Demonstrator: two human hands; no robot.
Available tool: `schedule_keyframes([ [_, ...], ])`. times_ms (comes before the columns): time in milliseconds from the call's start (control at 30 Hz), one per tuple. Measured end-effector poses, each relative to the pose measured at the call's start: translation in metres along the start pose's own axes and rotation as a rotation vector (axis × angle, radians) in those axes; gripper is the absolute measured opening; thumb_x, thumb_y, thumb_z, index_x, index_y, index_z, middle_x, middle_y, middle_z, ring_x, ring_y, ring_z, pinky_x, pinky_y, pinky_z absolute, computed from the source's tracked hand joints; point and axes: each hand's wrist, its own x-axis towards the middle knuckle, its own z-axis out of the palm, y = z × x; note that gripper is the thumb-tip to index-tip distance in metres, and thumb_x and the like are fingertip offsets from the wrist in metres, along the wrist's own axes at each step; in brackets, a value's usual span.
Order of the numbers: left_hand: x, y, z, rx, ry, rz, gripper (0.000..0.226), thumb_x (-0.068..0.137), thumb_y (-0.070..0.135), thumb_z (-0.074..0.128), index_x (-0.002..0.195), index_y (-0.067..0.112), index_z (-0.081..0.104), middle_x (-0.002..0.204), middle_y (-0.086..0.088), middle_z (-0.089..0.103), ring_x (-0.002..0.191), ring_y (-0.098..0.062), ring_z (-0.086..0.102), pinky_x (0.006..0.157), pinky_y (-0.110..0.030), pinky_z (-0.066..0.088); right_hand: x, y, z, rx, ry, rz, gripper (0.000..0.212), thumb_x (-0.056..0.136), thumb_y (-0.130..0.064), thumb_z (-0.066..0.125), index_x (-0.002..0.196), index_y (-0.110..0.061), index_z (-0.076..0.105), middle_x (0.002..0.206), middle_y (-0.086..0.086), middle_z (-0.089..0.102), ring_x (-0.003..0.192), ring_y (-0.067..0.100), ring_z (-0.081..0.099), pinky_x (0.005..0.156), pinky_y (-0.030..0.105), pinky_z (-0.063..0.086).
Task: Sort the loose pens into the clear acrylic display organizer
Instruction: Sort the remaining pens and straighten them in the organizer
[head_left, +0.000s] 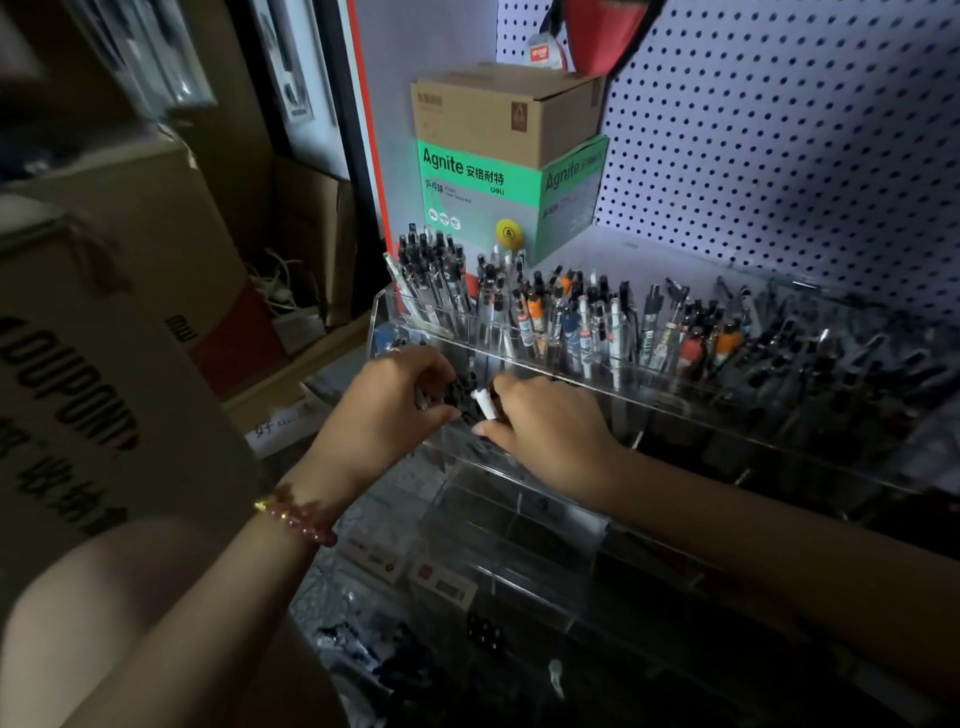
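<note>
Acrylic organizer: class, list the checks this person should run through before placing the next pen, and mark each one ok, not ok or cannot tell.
1. Left hand has a firm grip on the dark pens: ok, fingers curl round them.
2. Right hand has a grip on the white pen: ok.
3. The compartment under the hands has room: cannot tell, the hands cover it.
4. The back row of the acrylic organizer has room: not ok, the back-row pens crowd it.
5. The white pen's tip points down: cannot tell, it is hidden.
</note>
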Motion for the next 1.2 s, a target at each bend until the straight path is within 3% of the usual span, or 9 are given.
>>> schedule_keyframes([
  [133, -0.003, 0.003, 0.004, 0.092, -0.038, -0.010, 0.035, 0.068, 0.017, 0.082, 0.095, 0.016, 0.060, 0.086, 0.001, 0.066, 0.080, -0.017, 0.063, 0.071, -0.038, 0.052, 0.000, 0.001, 0.007, 0.008, -0.013, 0.022, 0.036, 0.095, -0.045, 0.050, 0.109, -0.012, 0.048, 0.087, 0.001, 0.062, 0.080, 0.024, 0.064, 0.057, 0.028, 0.034],
  [267, -0.006, 0.006, 0.011, 0.221, -0.080, -0.013, 0.032, 0.073, 0.025, 0.078, 0.093, 0.018, 0.054, 0.084, 0.004, 0.063, 0.080, -0.020, 0.061, 0.061, -0.033, 0.045, -0.003, 0.001, 0.010, -0.041, -0.021, 0.004, 0.029, 0.099, -0.038, 0.044, 0.108, -0.012, 0.051, 0.091, 0.004, 0.063, 0.081, 0.025, 0.064, 0.058, 0.029, 0.033],
  [433, -0.003, 0.009, 0.015, 0.048, -0.044, -0.072, 0.038, 0.070, 0.015, 0.082, 0.092, 0.013, 0.052, 0.080, -0.001, 0.064, 0.073, -0.018, 0.061, 0.063, -0.033, 0.047, -0.002, 0.004, 0.011, 0.000, -0.053, 0.009, 0.029, 0.100, -0.037, 0.041, 0.099, -0.012, 0.054, 0.077, 0.000, 0.051, 0.076, 0.025, 0.061, 0.057, 0.029, 0.034],
  [600, -0.001, 0.013, 0.013, -0.053, 0.056, -0.047, 0.042, 0.065, 0.004, 0.083, 0.092, 0.015, 0.053, 0.075, 0.004, 0.061, 0.069, -0.006, 0.059, 0.058, -0.015, 0.043, -0.003, 0.002, 0.009, 0.084, -0.034, -0.005, 0.025, 0.101, -0.035, 0.040, 0.100, -0.012, 0.047, 0.076, -0.001, 0.049, 0.067, 0.022, 0.053, 0.051, 0.030, 0.029],
  [733, -0.002, 0.008, 0.013, -0.003, 0.031, -0.022, 0.050, 0.062, 0.010, 0.086, 0.100, 0.013, 0.054, 0.089, -0.001, 0.059, 0.077, -0.015, 0.059, 0.066, -0.026, 0.047, -0.005, 0.001, 0.007, 0.103, -0.063, 0.003, 0.024, 0.101, -0.033, 0.040, 0.111, -0.011, 0.045, 0.086, 0.003, 0.057, 0.072, 0.025, 0.057, 0.049, 0.029, 0.027],
  [800, -0.003, 0.008, 0.015, 0.021, 0.028, -0.018, 0.054, 0.063, 0.015, 0.086, 0.106, 0.014, 0.053, 0.100, -0.001, 0.055, 0.085, -0.015, 0.056, 0.070, -0.024, 0.044, -0.005, 0.000, 0.006, 0.083, -0.076, 0.008, 0.025, 0.100, -0.032, 0.041, 0.114, -0.011, 0.046, 0.093, 0.005, 0.060, 0.073, 0.024, 0.057, 0.050, 0.028, 0.028],
  [1033, -0.007, 0.014, 0.013, 0.119, 0.033, -0.066, 0.057, 0.069, 0.022, 0.081, 0.117, 0.021, 0.050, 0.113, 0.002, 0.054, 0.094, -0.016, 0.058, 0.075, -0.037, 0.051, -0.008, -0.003, -0.009, -0.003, -0.047, -0.006, 0.026, 0.097, -0.024, 0.048, 0.120, -0.012, 0.050, 0.101, 0.004, 0.064, 0.089, 0.024, 0.063, 0.064, 0.028, 0.035],
  [1100, -0.008, 0.015, 0.007, 0.146, 0.055, -0.056, 0.061, 0.067, 0.026, 0.083, 0.118, 0.022, 0.050, 0.114, 0.004, 0.054, 0.096, -0.016, 0.057, 0.074, -0.037, 0.051, -0.009, -0.003, -0.019, -0.017, 0.009, -0.037, 0.023, 0.098, -0.024, 0.046, 0.118, -0.015, 0.053, 0.097, 0.002, 0.065, 0.085, 0.022, 0.063, 0.062, 0.027, 0.036],
  [1200, -0.002, 0.020, -0.004, 0.111, 0.093, 0.001, 0.063, 0.064, 0.029, 0.085, 0.118, 0.019, 0.053, 0.114, 0.004, 0.052, 0.099, -0.015, 0.056, 0.076, -0.035, 0.050, -0.011, -0.002, -0.043, 0.052, 0.128, -0.087, 0.019, 0.096, -0.030, 0.045, 0.102, -0.021, 0.060, 0.079, -0.005, 0.064, 0.069, 0.016, 0.061, 0.063, 0.028, 0.049],
])
